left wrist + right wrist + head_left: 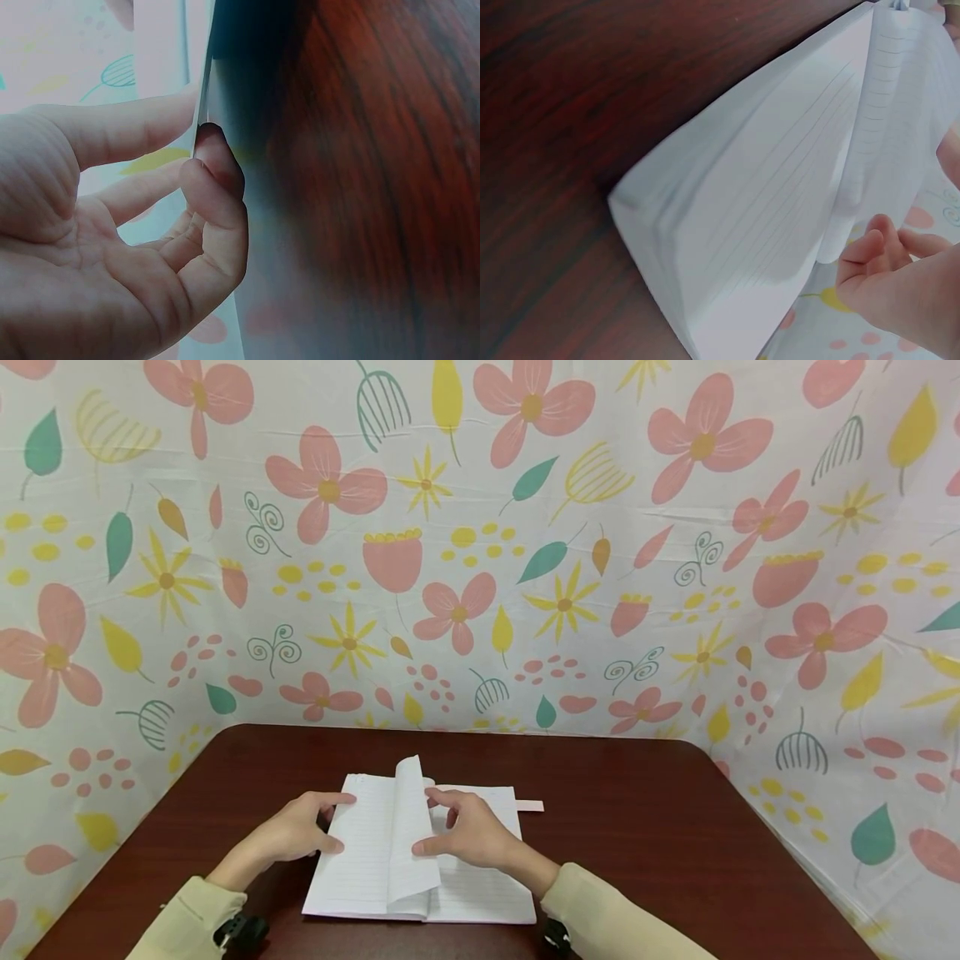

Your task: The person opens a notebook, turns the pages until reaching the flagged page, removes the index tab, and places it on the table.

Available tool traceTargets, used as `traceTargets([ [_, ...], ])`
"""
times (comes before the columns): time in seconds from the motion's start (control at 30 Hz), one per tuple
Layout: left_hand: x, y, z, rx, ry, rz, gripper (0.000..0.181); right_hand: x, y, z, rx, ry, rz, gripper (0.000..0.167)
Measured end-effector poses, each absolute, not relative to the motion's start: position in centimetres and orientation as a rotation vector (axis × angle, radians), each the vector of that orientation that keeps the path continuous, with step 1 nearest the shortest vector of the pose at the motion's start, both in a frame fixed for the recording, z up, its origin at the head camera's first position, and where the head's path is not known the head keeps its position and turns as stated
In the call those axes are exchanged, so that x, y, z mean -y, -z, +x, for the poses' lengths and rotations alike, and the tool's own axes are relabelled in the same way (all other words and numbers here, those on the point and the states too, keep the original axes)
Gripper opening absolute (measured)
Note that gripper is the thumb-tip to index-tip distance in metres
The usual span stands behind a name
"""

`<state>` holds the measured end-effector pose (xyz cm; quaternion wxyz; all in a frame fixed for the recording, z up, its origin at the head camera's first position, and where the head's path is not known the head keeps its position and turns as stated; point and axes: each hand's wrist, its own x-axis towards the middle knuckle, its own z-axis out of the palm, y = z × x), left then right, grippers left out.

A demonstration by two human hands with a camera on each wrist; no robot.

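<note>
An open notebook (480, 902) with white ruled pages lies on the table. One page (412, 835) stands raised and curled near the middle of it. At the notebook's left edge my left hand (300, 828) grips the cover and pages, the thumb on top; in the left wrist view its other fingers (214, 199) curl beneath the edge. My right hand (476, 833) holds the raised page by its right side, with the thumb over the page and the index fingertip at its edge. The right wrist view shows the curled fingers (866, 255) by the page and the lined right-hand pages (772, 195).
A dark red-brown wooden table (637, 835) bears the notebook. A pale pink strip (530, 806) sticks out from the notebook's right side. Behind the table hangs a white cloth (480, 610) with flowers and leaves. Each wrist wears a black device (240, 933) below a pale yellow sleeve.
</note>
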<state>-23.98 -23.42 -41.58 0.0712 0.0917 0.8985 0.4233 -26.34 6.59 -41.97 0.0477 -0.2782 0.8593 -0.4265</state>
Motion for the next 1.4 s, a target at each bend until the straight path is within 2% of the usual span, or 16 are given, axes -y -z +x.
traceTargets([
  [0.33,23.32,41.50,-23.98,-2.709,-1.269,0.269,0.069,-6.26,41.97,-26.11,-2.532,1.343,-0.919,0.051],
  [0.77,23.35,41.45,-24.00,-2.700,-1.268,0.260,0.070,-5.90,41.60,-25.87,-2.443,1.205,-0.962,0.053],
  [0.93,23.23,41.37,-24.01,-2.695,-1.253,0.244,0.072,-5.99,41.58,-26.01,-2.464,1.127,-0.953,0.061],
  [1.2,23.41,41.68,-23.88,-2.686,-1.296,0.281,0.049,-5.79,41.60,-25.99,-2.473,1.111,-0.926,0.066],
  [1.4,23.57,41.92,-23.97,-2.659,-1.334,0.282,0.044,-5.84,41.83,-25.97,-2.472,1.099,-0.925,0.064],
])
